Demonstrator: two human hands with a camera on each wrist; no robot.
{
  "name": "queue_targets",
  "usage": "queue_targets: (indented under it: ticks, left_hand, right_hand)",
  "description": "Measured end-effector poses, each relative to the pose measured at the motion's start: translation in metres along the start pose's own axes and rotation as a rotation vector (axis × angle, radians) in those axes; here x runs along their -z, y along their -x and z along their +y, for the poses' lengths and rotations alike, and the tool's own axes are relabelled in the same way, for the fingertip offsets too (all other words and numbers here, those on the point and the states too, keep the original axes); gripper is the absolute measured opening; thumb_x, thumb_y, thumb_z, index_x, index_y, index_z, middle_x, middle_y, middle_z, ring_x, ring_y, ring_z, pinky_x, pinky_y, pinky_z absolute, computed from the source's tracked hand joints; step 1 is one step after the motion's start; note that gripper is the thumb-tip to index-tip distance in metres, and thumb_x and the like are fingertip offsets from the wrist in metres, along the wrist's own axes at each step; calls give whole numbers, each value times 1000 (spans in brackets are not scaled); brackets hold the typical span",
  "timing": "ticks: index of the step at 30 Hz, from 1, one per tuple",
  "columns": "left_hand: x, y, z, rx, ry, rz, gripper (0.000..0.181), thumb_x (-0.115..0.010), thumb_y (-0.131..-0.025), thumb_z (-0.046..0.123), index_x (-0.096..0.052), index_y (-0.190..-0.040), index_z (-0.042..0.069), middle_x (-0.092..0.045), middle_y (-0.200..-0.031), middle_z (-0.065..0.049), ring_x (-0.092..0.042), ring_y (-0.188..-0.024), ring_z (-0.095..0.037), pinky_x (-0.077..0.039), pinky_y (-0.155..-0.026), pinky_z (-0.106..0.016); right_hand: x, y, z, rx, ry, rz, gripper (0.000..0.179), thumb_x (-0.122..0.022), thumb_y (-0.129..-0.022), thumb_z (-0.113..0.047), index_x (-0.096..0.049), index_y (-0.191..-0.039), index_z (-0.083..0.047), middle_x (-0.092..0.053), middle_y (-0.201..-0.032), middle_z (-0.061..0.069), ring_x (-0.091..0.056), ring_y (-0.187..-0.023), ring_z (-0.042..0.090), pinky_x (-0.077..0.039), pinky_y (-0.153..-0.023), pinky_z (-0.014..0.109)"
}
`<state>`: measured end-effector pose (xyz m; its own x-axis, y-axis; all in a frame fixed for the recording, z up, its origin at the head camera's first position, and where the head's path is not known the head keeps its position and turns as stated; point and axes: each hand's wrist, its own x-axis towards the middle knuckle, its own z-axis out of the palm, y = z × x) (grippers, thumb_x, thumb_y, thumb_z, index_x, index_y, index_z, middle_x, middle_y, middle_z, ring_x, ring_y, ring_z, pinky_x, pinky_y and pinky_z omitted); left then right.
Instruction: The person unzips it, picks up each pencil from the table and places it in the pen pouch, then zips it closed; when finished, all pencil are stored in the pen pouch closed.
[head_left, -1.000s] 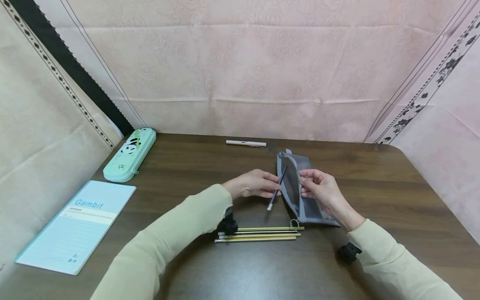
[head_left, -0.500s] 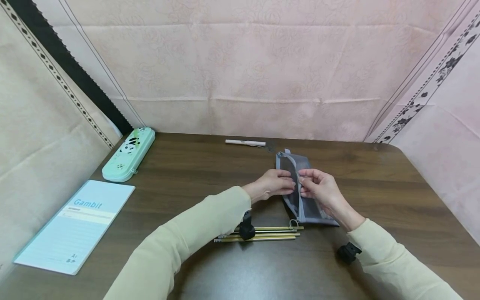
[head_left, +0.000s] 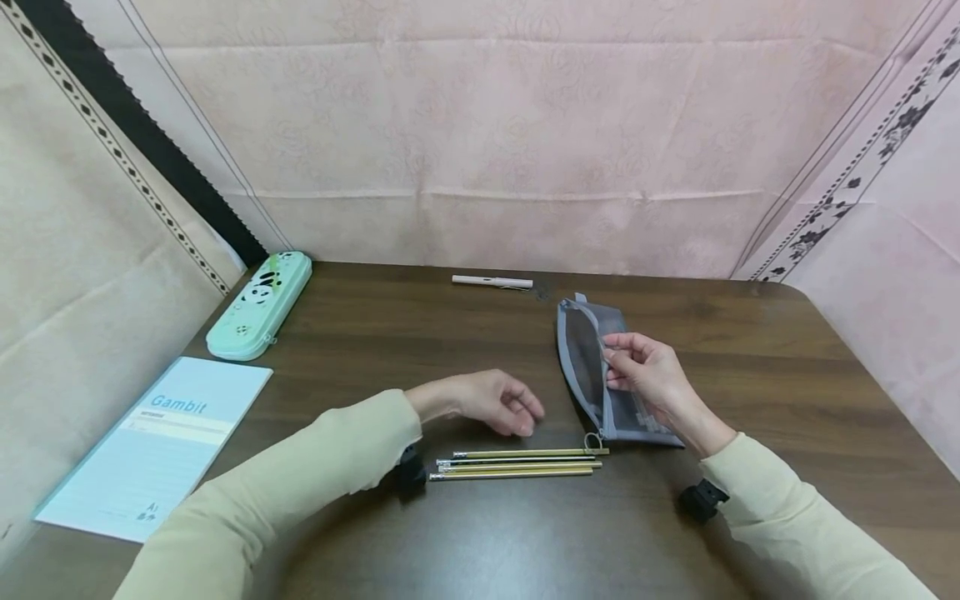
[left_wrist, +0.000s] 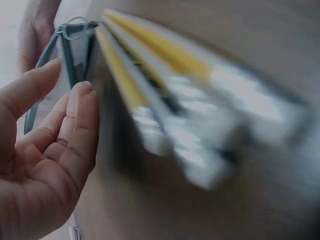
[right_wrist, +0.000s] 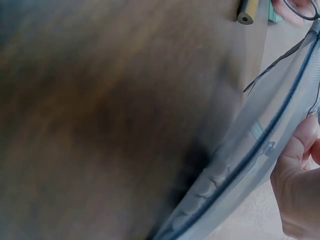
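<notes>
My right hand (head_left: 651, 379) pinches the near side of a grey mesh zip pouch (head_left: 637, 421), whose long mouth gapes toward the left. Several pencils (head_left: 517, 473) lie side by side on the table, just in front of the pouch's zipper ring (head_left: 592, 442). Above and behind them hovers my left hand (head_left: 487, 402), its fingers loosely bent and holding nothing. The left wrist view shows the pencils' blurred metal-and-white ends (left_wrist: 200, 160) beside that hand. Pale rounded shapes (right_wrist: 205, 187) show through the mesh in the right wrist view; I cannot tell what they are.
At the back of the table lies a white pen (head_left: 491, 282). A mint pencil case (head_left: 258, 308) with a panda print sits at the back left, and a light blue notebook (head_left: 153, 450) in front of it. Cloth (head_left: 480, 150) hangs along the table's back edge.
My left hand carried a dark pencil into the pouch's mouth, then came out without it and drew back left toward the pencils. The right hand has kept its hold on the pouch.
</notes>
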<state>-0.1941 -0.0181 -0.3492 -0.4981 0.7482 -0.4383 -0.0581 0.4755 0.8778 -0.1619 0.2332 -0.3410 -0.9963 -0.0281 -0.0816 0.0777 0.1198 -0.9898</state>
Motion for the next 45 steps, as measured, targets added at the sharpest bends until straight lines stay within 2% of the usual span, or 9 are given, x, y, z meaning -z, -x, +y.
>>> queue_targets:
  ticks: [5,10,17,26,31,36,40,43,45]
  left_hand:
    - [-3,13,-9,-38,-157,2,26,-71,-80,0,-65,-106,1,-66,-88,-3,-62,-78,-9,-53,-74,-22]
    - [-8,16,-9,-80,-343,36,21,-75,-78,2,-68,-97,8,-65,-83,1,-61,-75,-8,-51,-71,-20]
    - [-9,15,-11,-91,-419,49,17,-74,-78,1,-69,-92,11,-64,-80,3,-59,-72,-8,-49,-67,-19]
    - [-12,16,-6,-94,-499,61,12,-74,-79,3,-70,-85,12,-63,-75,6,-57,-69,-5,-48,-63,-17]
    - [-13,17,-7,-105,-524,75,10,-75,-78,4,-70,-81,12,-63,-70,6,-56,-66,-4,-47,-61,-17]
    - [-7,18,-6,-78,-528,56,9,-75,-78,5,-71,-80,12,-64,-69,6,-56,-65,-3,-46,-60,-16]
    - [8,24,-1,-30,-494,-17,8,-71,-79,1,-70,-83,8,-62,-69,6,-54,-61,-3,-45,-55,-16]
    - [25,28,2,13,-408,-80,9,-66,-81,-2,-67,-89,3,-62,-72,3,-53,-62,-5,-45,-54,-16]
    - [35,29,4,32,-336,-87,12,-62,-83,-3,-65,-94,0,-64,-76,0,-56,-66,-6,-48,-56,-18]
  right_hand:
    - [1,0,0,-1,-15,-4,35,-56,-93,-4,-45,-122,12,-58,-74,-5,-59,-61,4,-55,-59,19]
    - [1,0,1,-3,-28,-3,27,-56,-93,-4,-50,-117,6,-58,-73,-5,-59,-61,5,-56,-59,19]
    - [1,-1,2,-2,-17,-9,28,-57,-93,-5,-50,-118,6,-58,-74,-5,-59,-62,5,-56,-60,19]
    - [0,-1,3,-9,-8,-1,24,-55,-93,-4,-51,-116,3,-58,-75,-5,-59,-63,5,-56,-61,20]
    - [0,-1,3,-11,-2,0,25,-55,-93,-5,-51,-116,4,-58,-75,-5,-59,-63,5,-56,-61,19]
    - [-1,0,3,-8,-13,-6,26,-56,-93,-4,-50,-117,6,-58,-75,-4,-59,-63,5,-56,-61,19]
    - [-2,1,2,-9,-11,-4,30,-55,-93,-4,-47,-119,9,-58,-75,-4,-59,-63,4,-56,-61,19]
    - [-2,0,2,-10,-5,1,32,-55,-93,-4,-46,-121,11,-57,-75,-4,-58,-63,4,-56,-61,19]
    - [-2,0,2,-9,-2,1,33,-54,-94,-4,-45,-122,11,-57,-75,-4,-58,-63,4,-56,-61,19]
